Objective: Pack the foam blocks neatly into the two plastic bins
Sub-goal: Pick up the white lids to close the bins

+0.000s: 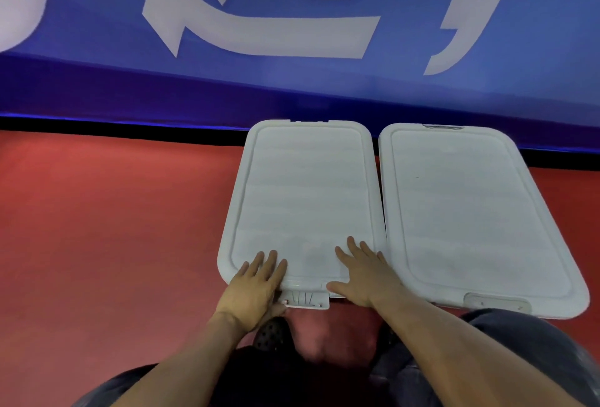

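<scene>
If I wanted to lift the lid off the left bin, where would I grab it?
Probably at the latch tab on the near short edge of the left lid, coming from the person's side. It sticks out past the rim, between the left hand and right hand pressing flat there.

open red floor (113, 228) left, two lidded bins touching, blue banner (97, 75) behind
</scene>
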`<state>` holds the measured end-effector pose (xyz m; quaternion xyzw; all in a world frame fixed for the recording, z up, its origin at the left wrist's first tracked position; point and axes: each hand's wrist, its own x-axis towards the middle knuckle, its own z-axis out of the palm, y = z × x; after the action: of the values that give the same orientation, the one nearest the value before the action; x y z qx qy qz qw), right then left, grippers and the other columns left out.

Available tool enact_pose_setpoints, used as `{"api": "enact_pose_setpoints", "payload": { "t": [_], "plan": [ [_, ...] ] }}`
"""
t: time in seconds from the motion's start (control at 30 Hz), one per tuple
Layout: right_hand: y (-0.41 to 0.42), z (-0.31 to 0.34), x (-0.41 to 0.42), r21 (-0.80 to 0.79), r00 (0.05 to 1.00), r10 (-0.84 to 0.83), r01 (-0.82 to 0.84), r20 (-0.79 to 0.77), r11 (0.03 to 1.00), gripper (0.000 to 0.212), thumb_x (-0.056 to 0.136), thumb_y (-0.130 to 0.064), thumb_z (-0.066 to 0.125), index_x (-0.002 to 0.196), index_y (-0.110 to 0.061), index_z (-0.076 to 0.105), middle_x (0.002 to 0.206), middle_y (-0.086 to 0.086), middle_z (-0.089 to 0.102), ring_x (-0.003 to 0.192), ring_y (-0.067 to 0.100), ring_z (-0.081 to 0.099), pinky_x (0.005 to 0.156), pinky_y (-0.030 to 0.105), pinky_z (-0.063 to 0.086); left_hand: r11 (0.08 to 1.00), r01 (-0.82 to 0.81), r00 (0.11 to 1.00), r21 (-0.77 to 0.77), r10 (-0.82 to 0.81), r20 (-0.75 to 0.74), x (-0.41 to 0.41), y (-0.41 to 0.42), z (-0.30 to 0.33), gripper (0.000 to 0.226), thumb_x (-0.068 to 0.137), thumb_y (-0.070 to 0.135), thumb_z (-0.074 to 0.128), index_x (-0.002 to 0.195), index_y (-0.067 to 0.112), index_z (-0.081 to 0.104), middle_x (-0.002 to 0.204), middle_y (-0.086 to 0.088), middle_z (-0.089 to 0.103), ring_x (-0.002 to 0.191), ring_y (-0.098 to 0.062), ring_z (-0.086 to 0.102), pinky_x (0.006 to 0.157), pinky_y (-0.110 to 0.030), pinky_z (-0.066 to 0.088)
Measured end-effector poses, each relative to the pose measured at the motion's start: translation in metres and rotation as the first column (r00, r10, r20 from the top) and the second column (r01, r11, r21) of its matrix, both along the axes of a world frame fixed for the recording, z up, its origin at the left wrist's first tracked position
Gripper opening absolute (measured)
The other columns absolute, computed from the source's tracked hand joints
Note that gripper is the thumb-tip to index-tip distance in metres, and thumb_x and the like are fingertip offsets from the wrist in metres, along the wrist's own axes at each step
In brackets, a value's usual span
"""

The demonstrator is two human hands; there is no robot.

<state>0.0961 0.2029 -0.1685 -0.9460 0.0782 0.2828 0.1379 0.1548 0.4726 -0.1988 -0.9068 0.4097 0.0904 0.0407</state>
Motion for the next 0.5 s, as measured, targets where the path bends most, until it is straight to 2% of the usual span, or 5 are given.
{"api": "enact_pose_setpoints", "payload": {
  "t": [0.07, 0.2, 0.3, 0.4, 0.5],
  "plan": [
    [0.001, 0.003, 0.002, -0.004, 1.000, 0.010, -0.010, -0.013, 1.000, 0.094, 0.089, -0.074, 0.047, 0.162, -0.033, 0.003, 0.169, -0.002, -0.015, 0.156, 0.023, -0.009, 0.126, 0.051, 0.001, 0.995, -0.042, 0.999, -0.090, 0.043, 0.007, 0.006, -0.001, 0.011, 0.071, 0.086, 0.073, 0.035, 0.130, 0.023, 0.059, 0.139, 0.001, 0.059, 0.123, -0.024, 0.062, 0.069, -0.039, 0.063],
    [0.001, 0.006, 0.003, -0.012, 0.999, 0.012, -0.013, -0.039, 1.000, 0.107, 0.081, -0.084, 0.048, 0.162, -0.032, 0.001, 0.169, -0.001, -0.016, 0.156, 0.024, -0.009, 0.125, 0.052, 0.001, 0.991, -0.133, 0.980, 0.003, 0.132, -0.151, 0.011, -0.010, 0.026, 0.070, 0.086, 0.076, 0.035, 0.141, 0.032, 0.042, 0.153, 0.018, 0.033, 0.139, -0.008, 0.036, 0.076, -0.041, 0.055],
    [0.005, 0.007, 0.002, -0.040, 1.000, 0.009, -0.009, -0.018, 0.999, 0.112, 0.076, -0.085, 0.052, 0.162, -0.032, 0.004, 0.169, 0.000, -0.013, 0.157, 0.026, -0.006, 0.125, 0.053, 0.004, 0.982, -0.188, 0.960, 0.016, 0.187, -0.210, 0.014, -0.010, 0.032, 0.074, 0.081, 0.081, 0.031, 0.139, 0.037, 0.041, 0.150, 0.023, 0.032, 0.133, -0.005, 0.040, 0.076, -0.039, 0.052],
    [0.009, 0.006, 0.004, -0.087, 1.000, 0.017, -0.015, 0.021, 0.996, 0.110, 0.076, -0.084, 0.053, 0.161, -0.029, 0.010, 0.170, 0.002, -0.006, 0.156, 0.029, 0.002, 0.124, 0.055, 0.011, 0.973, -0.229, 0.948, 0.012, 0.226, -0.226, 0.016, -0.011, 0.031, 0.063, 0.084, 0.080, 0.043, 0.134, 0.041, 0.043, 0.143, 0.023, 0.038, 0.121, -0.006, 0.051, 0.073, -0.036, 0.050],
    [0.009, 0.008, 0.006, -0.124, 0.999, 0.047, -0.045, 0.013, 0.991, 0.110, 0.075, -0.086, 0.052, 0.160, -0.028, 0.014, 0.169, 0.004, 0.001, 0.154, 0.030, 0.009, 0.122, 0.056, 0.016, 0.970, -0.244, 0.945, 0.005, 0.239, -0.222, 0.017, -0.011, 0.031, 0.061, 0.082, 0.081, 0.045, 0.130, 0.044, 0.044, 0.137, 0.023, 0.042, 0.112, -0.007, 0.056, 0.070, -0.034, 0.047]
  ]
}}
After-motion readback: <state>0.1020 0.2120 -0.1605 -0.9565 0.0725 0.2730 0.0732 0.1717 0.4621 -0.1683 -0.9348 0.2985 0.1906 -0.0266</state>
